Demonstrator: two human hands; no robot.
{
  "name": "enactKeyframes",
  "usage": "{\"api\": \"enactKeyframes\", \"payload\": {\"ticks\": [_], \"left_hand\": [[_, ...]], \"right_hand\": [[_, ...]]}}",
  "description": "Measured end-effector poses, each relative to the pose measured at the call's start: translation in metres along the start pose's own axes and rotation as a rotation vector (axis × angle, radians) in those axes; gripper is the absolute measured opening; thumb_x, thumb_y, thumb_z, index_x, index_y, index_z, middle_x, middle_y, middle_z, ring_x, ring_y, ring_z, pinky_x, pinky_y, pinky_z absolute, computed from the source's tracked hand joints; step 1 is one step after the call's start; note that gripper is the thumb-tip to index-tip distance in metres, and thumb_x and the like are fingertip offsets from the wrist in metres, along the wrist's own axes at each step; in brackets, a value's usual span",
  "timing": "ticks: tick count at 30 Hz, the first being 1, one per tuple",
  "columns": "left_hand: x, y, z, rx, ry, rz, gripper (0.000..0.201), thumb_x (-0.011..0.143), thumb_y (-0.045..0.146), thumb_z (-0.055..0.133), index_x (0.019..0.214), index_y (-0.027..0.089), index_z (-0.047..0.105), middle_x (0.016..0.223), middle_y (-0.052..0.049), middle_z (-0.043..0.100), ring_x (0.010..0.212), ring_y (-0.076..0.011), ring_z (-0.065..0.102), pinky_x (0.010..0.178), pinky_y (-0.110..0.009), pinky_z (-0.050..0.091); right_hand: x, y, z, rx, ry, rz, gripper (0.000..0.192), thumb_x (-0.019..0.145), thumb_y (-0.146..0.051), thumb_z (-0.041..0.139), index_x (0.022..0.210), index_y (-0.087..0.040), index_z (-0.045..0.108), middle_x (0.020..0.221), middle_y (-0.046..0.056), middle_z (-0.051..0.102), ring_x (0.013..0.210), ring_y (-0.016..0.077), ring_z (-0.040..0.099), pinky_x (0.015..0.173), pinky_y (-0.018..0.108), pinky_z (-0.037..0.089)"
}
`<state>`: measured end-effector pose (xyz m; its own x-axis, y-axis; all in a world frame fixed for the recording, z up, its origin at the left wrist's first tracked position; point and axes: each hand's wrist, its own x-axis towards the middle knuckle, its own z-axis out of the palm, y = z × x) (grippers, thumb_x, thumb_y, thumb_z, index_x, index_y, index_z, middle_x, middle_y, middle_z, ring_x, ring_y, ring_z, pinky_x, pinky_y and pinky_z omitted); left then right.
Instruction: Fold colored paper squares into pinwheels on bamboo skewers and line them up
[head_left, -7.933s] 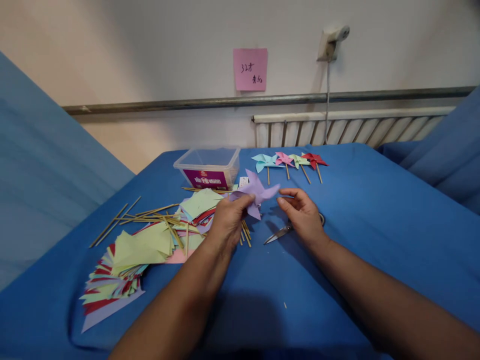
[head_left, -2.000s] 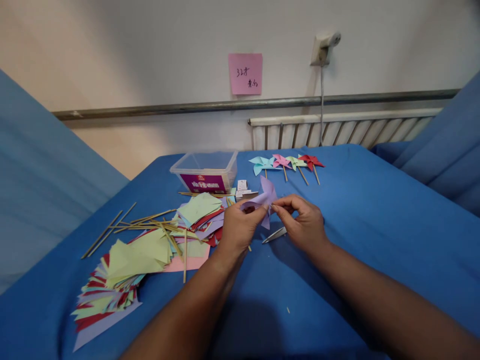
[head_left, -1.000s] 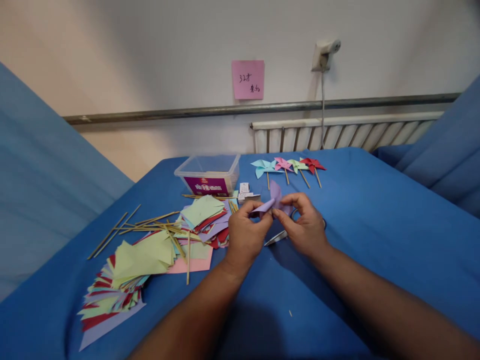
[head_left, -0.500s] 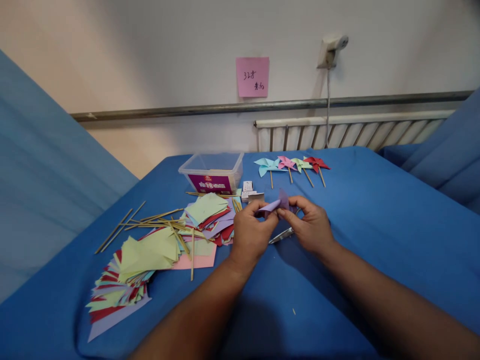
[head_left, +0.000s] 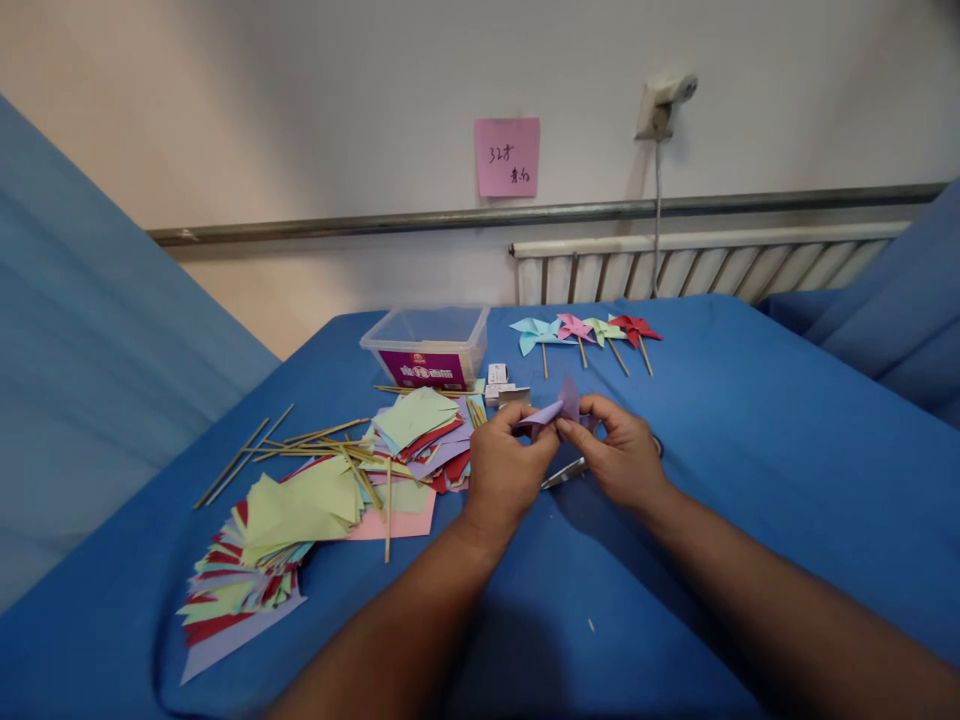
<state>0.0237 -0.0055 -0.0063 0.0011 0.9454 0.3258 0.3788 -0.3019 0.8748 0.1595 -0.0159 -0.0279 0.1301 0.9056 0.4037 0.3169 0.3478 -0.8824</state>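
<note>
Two hands close together over the blue table, thumbs almost meeting. In the left hand, fingers curled and thumb pressed in, the left part of a folded purple paper. In the right hand, also closed to a pinch, the paper's middle, right beside the left thumb. Impossible to tell, behind the fingers, whether anything small is caught between the tips too. One purple flap upright between the hands, another curled toward the left. Below, partly covered by the right hand, scissors with the tips pointing left and nearer.

Near the far edge, four pinwheels in a row, all on sticks: blue, pink, green, red. To their left, a clear tub with a purple label, and near its right corner small white boxes. On the left, a fanned paper stack, a second pile nearer the left hand, and loose sticks. Toward the front, a tiny scrap. On the wall, a pink note.
</note>
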Motion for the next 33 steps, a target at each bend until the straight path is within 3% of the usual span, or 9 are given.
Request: {"api": "enactKeyframes", "payload": {"ticks": [17,27,33], "left_hand": [[-0.0008,0.0009,-0.0006,0.039,-0.004,0.002,0.005,0.07,0.023,0.064,0.068,0.018,0.065,0.061,0.004,0.061,0.06,-0.0116,0.053,0.058,-0.022,0.039],[-0.0011,0.0007,-0.0004,-0.026,0.001,0.003,0.006,0.07,0.022,0.064,0.074,0.018,0.067,0.067,0.003,0.064,0.065,-0.0126,0.057,0.064,-0.023,0.043],[-0.0033,-0.0005,0.0002,-0.001,0.025,0.024,0.005,0.07,0.02,0.063,0.072,0.019,0.067,0.066,0.003,0.065,0.064,-0.0124,0.058,0.064,-0.023,0.043]], "right_hand": [[-0.0019,-0.0006,0.003,-0.03,0.028,-0.006,0.014,0.082,-0.031,0.06,0.077,-0.019,0.065,0.065,-0.003,0.054,0.062,0.0133,0.048,0.06,0.026,0.036],[-0.0014,0.0027,0.0017,0.021,-0.009,0.006,0.016,0.082,-0.034,0.06,0.083,-0.019,0.065,0.074,0.0,0.063,0.069,0.0158,0.053,0.068,0.029,0.04],[-0.0032,0.003,0.0033,-0.036,0.012,-0.02,0.015,0.083,-0.033,0.059,0.08,-0.018,0.062,0.069,-0.002,0.056,0.064,0.0138,0.049,0.063,0.026,0.037]]}}
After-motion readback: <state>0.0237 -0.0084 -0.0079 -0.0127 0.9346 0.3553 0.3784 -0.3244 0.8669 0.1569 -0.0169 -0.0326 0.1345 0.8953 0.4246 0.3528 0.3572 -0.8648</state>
